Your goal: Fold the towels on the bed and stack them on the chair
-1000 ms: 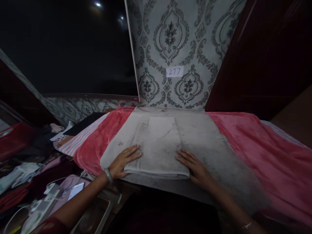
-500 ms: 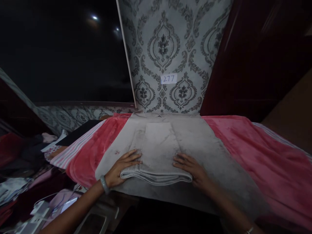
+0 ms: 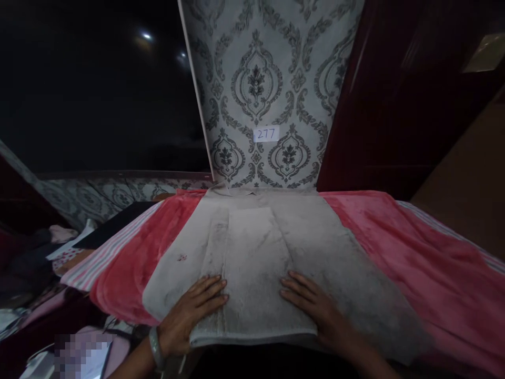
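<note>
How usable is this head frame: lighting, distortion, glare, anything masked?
Head view: dim overall, with both hands and the folded grey towel readable; wide-angle bending at the edges; two small light reflections on the dark panel upper left; a pixelated patch bottom left; the 277 label is legible.

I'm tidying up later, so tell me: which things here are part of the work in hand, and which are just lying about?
In hand:
left hand, flat on the folded towel
right hand, flat on it too
grey cloth spread under the towel

Lying about:
pink blanket
striped cloth
paper tag 277 on the wallpaper
clutter at far left
</note>
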Available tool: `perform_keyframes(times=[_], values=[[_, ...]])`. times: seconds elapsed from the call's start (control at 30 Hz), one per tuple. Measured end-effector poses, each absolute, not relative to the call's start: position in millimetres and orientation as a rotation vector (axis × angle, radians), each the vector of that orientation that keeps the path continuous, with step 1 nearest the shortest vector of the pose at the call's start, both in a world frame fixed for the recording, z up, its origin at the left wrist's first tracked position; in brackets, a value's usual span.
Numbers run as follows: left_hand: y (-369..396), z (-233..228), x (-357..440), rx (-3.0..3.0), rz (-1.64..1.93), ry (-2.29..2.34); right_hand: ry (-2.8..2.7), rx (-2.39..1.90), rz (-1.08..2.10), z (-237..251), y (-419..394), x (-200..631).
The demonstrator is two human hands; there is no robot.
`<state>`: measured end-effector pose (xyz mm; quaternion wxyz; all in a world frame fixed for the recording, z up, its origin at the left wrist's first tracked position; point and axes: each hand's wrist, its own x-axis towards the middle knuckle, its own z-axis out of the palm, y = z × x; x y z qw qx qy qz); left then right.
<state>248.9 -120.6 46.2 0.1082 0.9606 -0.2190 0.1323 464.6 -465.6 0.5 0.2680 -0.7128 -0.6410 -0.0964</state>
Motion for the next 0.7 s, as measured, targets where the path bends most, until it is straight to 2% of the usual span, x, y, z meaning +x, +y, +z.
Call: perform_keyframes(times=[0.33, 0.57, 0.7], values=[[-121.7, 35.5, 251.4, 2.934, 0.624, -0.692, -1.686, -1.912, -0.361, -1.7, -460.2, 462.2], [-123.5, 69.6, 262.4, 2.647, 0.512, -0.623, -1.624, -1.807, -0.303, 21.1, -456.9, 472.1], [-122.8, 71.9, 269.6, 2.541, 0.49, -0.578, -1.562, -1.838, -0.231, 29.3, -458.5, 471.1]])
